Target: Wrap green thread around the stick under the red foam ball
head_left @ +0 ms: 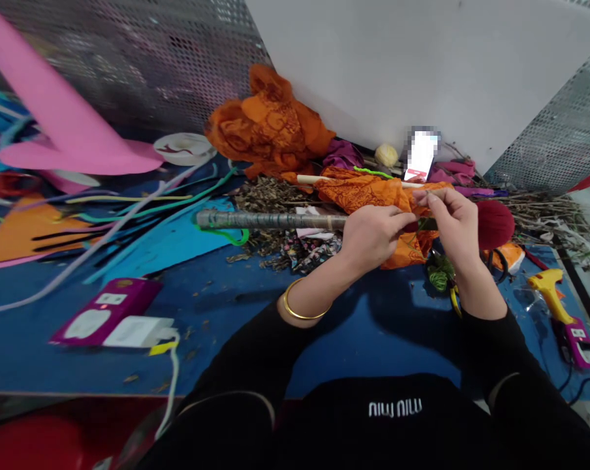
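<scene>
Lying nearly level across the center of the frame, a banded, wrapped stick (270,220) is appearing stiff and probably fairly light, its wound surface likely offering good purchase, though loose turns could be slipping under a hard twist. The middle stretch is looking like the surest place to grip. The left hand (374,235) is holding the stick's right-hand portion, fingers curling around it. Grayish-brown, the shaft is showing teal bands toward its left end. The right hand (452,219) is bringing thumb and forefinger together in a near pinch; whether they are gripping anything cannot be told. A dark red yarn ball (496,225) is sitting just beside, right of center.
</scene>
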The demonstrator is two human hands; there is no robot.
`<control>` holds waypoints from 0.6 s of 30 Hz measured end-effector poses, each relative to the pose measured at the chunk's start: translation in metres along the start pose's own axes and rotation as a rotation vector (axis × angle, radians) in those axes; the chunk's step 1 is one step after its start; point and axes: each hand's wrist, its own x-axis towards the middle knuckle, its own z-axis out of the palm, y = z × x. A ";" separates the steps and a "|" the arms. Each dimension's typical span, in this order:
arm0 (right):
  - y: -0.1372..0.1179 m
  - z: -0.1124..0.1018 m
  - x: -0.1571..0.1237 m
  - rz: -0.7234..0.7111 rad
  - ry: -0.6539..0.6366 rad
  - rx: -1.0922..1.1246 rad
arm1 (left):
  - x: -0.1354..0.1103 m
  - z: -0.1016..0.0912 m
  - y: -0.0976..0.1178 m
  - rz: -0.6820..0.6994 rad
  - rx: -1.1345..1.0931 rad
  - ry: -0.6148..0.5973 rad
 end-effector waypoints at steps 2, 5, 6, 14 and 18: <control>-0.006 -0.008 -0.001 0.020 -0.029 0.081 | 0.000 -0.003 -0.006 -0.023 -0.032 0.034; -0.016 -0.026 -0.002 0.040 -0.054 0.148 | 0.001 -0.010 -0.016 -0.066 -0.076 0.095; -0.019 -0.032 -0.002 0.050 -0.056 0.144 | 0.001 -0.013 -0.019 -0.081 -0.084 0.118; -0.035 -0.078 0.006 0.101 0.057 0.030 | 0.000 -0.030 -0.034 -0.170 -0.099 0.184; -0.013 -0.097 0.028 -0.068 0.347 0.178 | -0.001 -0.038 -0.035 -0.158 -0.193 0.057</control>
